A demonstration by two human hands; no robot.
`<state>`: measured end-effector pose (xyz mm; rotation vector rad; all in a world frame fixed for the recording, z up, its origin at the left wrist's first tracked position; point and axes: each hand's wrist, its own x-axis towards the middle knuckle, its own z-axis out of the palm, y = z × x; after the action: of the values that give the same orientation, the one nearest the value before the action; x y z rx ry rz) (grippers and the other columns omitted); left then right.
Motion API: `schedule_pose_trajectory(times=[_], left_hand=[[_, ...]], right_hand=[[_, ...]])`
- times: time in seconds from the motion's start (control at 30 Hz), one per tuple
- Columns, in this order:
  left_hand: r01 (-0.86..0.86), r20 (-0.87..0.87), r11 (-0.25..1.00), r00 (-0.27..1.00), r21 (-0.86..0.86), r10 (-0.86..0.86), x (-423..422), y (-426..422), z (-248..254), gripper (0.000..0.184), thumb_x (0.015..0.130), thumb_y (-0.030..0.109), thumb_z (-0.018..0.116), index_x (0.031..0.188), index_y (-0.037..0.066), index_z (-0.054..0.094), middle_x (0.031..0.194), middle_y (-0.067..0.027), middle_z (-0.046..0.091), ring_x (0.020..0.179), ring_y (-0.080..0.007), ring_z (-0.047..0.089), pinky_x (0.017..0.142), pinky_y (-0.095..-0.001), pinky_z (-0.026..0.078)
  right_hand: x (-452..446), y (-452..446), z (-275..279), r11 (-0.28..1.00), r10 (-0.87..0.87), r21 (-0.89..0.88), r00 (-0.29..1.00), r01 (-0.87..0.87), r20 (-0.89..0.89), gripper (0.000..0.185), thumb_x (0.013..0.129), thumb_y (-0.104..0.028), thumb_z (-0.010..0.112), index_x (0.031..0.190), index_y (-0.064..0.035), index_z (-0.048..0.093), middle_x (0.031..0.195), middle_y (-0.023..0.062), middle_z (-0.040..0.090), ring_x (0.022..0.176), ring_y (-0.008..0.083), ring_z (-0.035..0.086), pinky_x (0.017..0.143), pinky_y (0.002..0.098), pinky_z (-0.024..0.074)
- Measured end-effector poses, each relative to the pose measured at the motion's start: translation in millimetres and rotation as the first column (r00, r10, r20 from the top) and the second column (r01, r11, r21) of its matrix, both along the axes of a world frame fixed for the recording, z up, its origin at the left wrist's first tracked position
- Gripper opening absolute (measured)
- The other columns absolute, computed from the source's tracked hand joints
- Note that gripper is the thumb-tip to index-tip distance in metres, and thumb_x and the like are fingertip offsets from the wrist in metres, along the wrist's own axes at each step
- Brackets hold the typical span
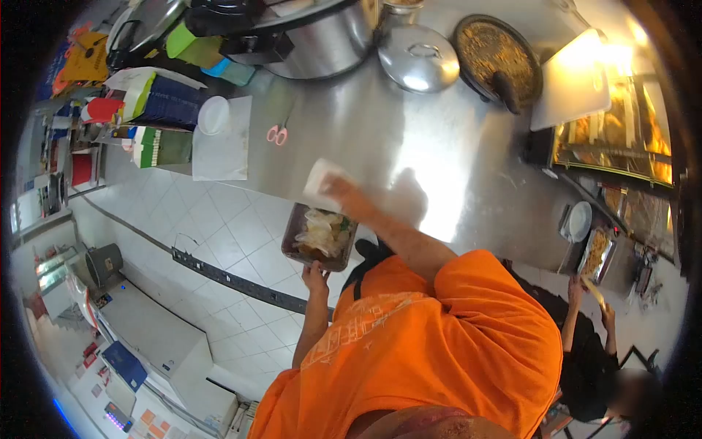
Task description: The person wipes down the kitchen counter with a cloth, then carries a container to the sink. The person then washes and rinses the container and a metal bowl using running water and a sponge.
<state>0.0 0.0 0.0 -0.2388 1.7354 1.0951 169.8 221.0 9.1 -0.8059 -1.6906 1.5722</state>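
A dark rectangular container (291, 233) with pale wrapped or bagged items (322, 233) inside is held at the steel table's front edge, over the tiled floor. My left hand (315, 276) grips its near rim, fingers closed on it. Just above the container, my right hand (338, 187) is closed on a white cloth or paper (319, 178) at the edge of the table (351, 139). Motion blurs that hand a little. The container's contents are partly hidden by its wall and the plastic.
Pink-handled scissors (277, 134), a white sheet (223, 154) and a round white lid (214, 115) lie at the left. Behind are a large pot (322, 47), a metal lid (418, 58) and a dark pan (497, 55). Another person's hands (575, 291) are at the right.
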Motion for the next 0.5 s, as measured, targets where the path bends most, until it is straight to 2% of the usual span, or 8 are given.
schedule_pose_trajectory(times=[0.03,0.1,0.2,0.23,0.27,0.33,0.43,0.5], left_hand=[[0.003,0.010,1.000,1.000,-0.026,-0.003,5.4,-5.2,20.4,0.035,0.077,0.006,0.061,0.111,0.014,0.056,0.083,-0.0005,0.054,0.073,-0.0145,0.050,0.071,-0.0411,0.051],[0.031,0.015,0.994,0.999,0.109,-0.033,5.9,56.1,-13.4,0.028,0.077,0.005,0.059,0.105,0.013,0.055,0.080,0.0000,0.053,0.072,-0.0139,0.049,0.069,-0.0395,0.050],[0.077,0.024,0.995,0.997,0.060,-0.079,-10.8,7.7,0.2,0.024,0.076,0.004,0.058,0.098,0.013,0.054,0.082,-0.0003,0.053,0.073,-0.0142,0.050,0.067,-0.0391,0.050],[0.104,0.032,0.993,0.994,0.060,-0.106,-12.6,0.6,-2.0,0.023,0.075,0.004,0.058,0.096,0.014,0.053,0.082,-0.0005,0.053,0.074,-0.0146,0.051,0.067,-0.0391,0.050],[0.129,0.032,0.989,0.991,0.077,-0.132,-15.0,1.9,-7.7,0.022,0.074,0.004,0.059,0.093,0.014,0.053,0.083,-0.0007,0.052,0.075,-0.0150,0.051,0.067,-0.0391,0.049],[0.137,0.021,0.989,0.990,0.055,-0.139,-7.8,11.1,3.3,0.022,0.073,0.004,0.060,0.090,0.014,0.051,0.084,-0.0013,0.052,0.075,-0.0166,0.052,0.066,-0.0394,0.049],[0.147,0.030,0.988,0.988,0.051,-0.148,-7.7,5.3,1.4,0.022,0.071,0.004,0.061,0.087,0.013,0.050,0.085,-0.0023,0.052,0.077,-0.0190,0.053,0.065,-0.0399,0.049],[0.143,0.042,0.988,0.988,0.064,-0.146,-6.7,8.1,-9.2,0.023,0.070,0.004,0.062,0.088,0.013,0.049,0.087,-0.0030,0.053,0.079,-0.0208,0.054,0.065,-0.0407,0.050]], right_hand=[[-6.3,-43.0,-21.0,0.896,-0.103,0.439,0.924,-0.075,0.368,0.040,0.081,-0.009,0.060,0.120,-0.0127,0.061,0.128,0.0146,0.055,0.128,0.0268,0.045,0.109,0.0396,0.0332],[6.6,-19.6,1.3,0.943,0.024,0.315,0.968,-0.105,0.250,0.039,0.079,-0.004,0.057,0.118,-0.0092,0.060,0.123,0.0152,0.057,0.124,0.0297,0.048,0.107,0.0399,0.0347],[70.2,-78.0,72.1,0.932,-0.359,0.043,0.899,0.360,0.250,0.038,0.078,-0.003,0.061,0.116,-0.0079,0.062,0.118,0.0129,0.060,0.113,0.0261,0.055,0.097,0.0365,0.0439],[122.3,-90.1,3.8,0.856,-0.518,0.124,0.832,0.503,0.201,0.041,0.076,-0.003,0.066,0.117,-0.0052,0.061,0.115,0.0122,0.062,0.104,0.0262,0.059,0.090,0.0336,0.0472],[168.0,-92.3,41.6,0.575,-0.757,-0.023,0.542,0.818,0.366,0.037,0.079,-0.008,0.064,0.115,-0.0030,0.061,0.112,0.0121,0.063,0.099,0.0253,0.062,0.087,0.0327,0.0485],[294.6,-113.2,41.5,0.227,-0.958,0.632,0.054,0.741,0.281,0.043,0.077,-0.001,0.059,0.120,-0.0026,0.059,0.105,0.0147,0.065,0.098,0.0265,0.062,0.090,0.0344,0.0478],[395.2,-200.1,3.4,0.245,-0.728,0.676,-0.329,0.695,0.601,0.047,0.077,-0.005,0.060,0.124,-0.0062,0.058,0.126,0.0253,0.051,0.125,0.0367,0.042,0.104,0.0414,0.0356],[352.2,-176.3,-21.0,0.185,-0.566,0.684,-0.493,0.706,0.661,0.060,0.079,-0.043,0.066,0.131,-0.0141,0.054,0.146,0.0288,0.027,0.137,0.0435,0.021,0.111,0.0497,0.0229]])
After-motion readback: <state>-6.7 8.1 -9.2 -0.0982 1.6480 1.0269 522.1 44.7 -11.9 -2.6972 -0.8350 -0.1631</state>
